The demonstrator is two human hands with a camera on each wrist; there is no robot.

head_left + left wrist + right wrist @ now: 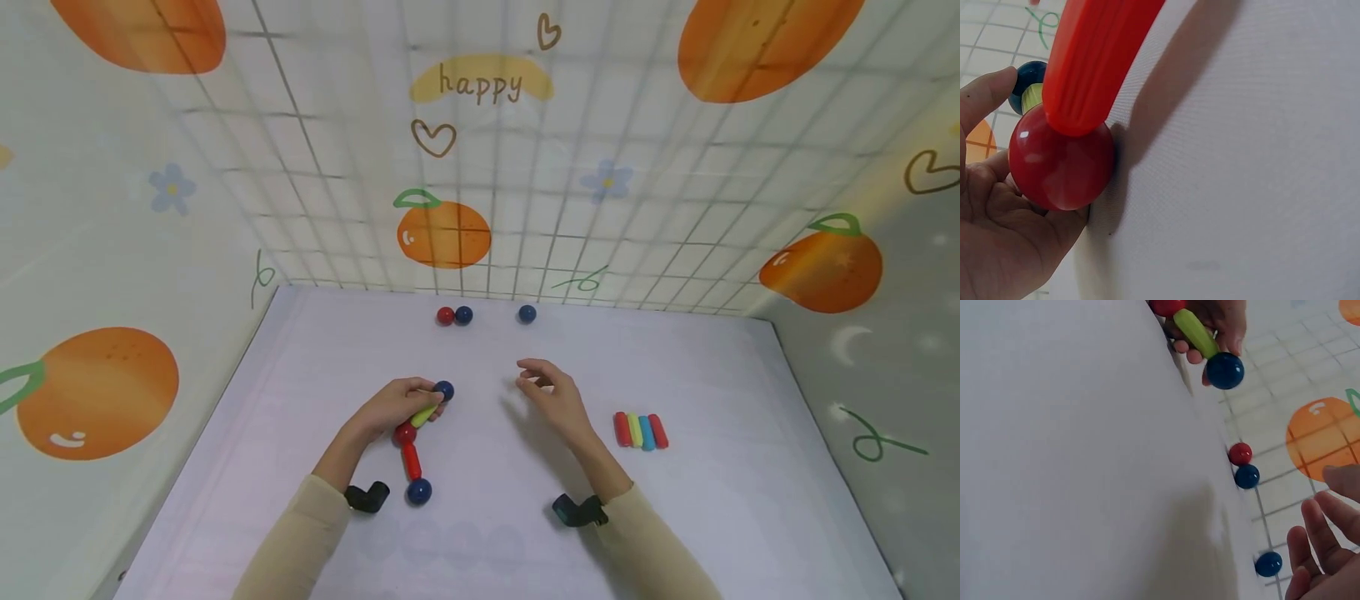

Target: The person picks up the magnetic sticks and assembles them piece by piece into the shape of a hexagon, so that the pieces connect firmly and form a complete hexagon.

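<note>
My left hand [401,406] grips a joined piece near its far end, thumb at the dark blue ball [444,390]. A yellow-green rod [1196,332] runs from that ball to a red ball [1062,157]. From the red ball a red rod [411,461] leads toward me to another dark blue ball [419,492]. My right hand [553,400] hovers over the table to the right, fingers loosely bent and holding nothing. In the right wrist view its fingers [1319,540] are spread apart from the thumb.
At the back of the white table [712,500] lie a red ball [446,316], a dark blue ball [464,316] touching it, and another blue ball [527,314]. Several short rods [641,431], red, yellow and blue, lie side by side at right. A patterned cloth wall [510,183] stands behind.
</note>
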